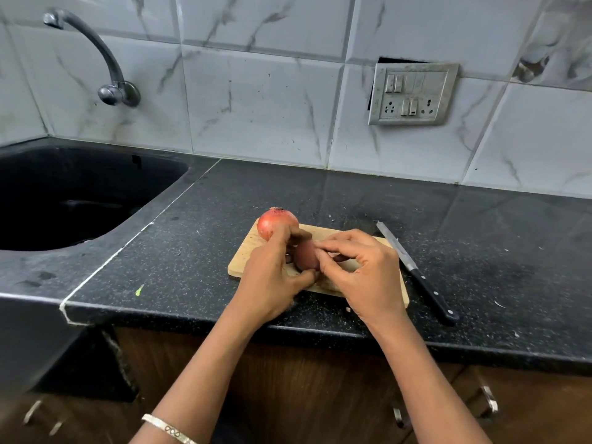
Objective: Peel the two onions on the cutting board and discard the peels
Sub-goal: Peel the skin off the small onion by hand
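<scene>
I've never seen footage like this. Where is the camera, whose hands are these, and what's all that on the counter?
There is no machine here. These are a person's two bare hands, filmed by one wide-angle camera worn on the head and looking forward and down. That is why the arms come in from the bottom edge.

A wooden cutting board lies on the black counter. The left hand grips the held onion just above the board. The right hand pinches at its skin with thumb and fingertips, apparently to peel it. The second onion, still in its skin, sits at the board's far left corner. A knife lies untouched on the counter, right of the board. A sink and tap are on the left.
</scene>
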`<state>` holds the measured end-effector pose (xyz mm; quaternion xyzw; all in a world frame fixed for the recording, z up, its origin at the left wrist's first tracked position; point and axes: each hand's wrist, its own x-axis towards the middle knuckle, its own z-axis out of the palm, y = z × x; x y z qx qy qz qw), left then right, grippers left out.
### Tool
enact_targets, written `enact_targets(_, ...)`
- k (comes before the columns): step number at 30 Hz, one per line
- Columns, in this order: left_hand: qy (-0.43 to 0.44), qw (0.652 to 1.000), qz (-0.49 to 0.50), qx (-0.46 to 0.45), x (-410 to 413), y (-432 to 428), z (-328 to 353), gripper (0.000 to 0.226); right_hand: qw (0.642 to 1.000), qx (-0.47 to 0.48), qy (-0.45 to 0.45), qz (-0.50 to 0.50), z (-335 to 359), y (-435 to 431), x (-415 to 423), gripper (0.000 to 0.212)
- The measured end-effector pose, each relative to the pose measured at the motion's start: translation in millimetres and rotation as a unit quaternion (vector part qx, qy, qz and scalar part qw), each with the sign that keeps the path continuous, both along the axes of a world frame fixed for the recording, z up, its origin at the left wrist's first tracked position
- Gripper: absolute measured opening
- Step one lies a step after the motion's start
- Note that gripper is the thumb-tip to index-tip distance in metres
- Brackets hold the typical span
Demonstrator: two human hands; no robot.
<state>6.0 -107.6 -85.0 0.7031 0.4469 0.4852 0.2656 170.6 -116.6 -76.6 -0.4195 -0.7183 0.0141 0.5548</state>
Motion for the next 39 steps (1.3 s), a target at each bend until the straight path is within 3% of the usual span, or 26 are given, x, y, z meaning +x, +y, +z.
enact_targets(9,0.008,1.000,-0.005,0.027,-1.4,-0.7,1.7,0.052,0.997,0.031,-0.046,-0.051,0.7,-2.8,-2.4,0.012)
enact_targets(39,-0.026,0.999,-0.022,0.001,-1.3,-0.1,0.6,0.050,0.996,-0.049,-0.045,-0.057,2.2,1.4,-0.3,0.001)
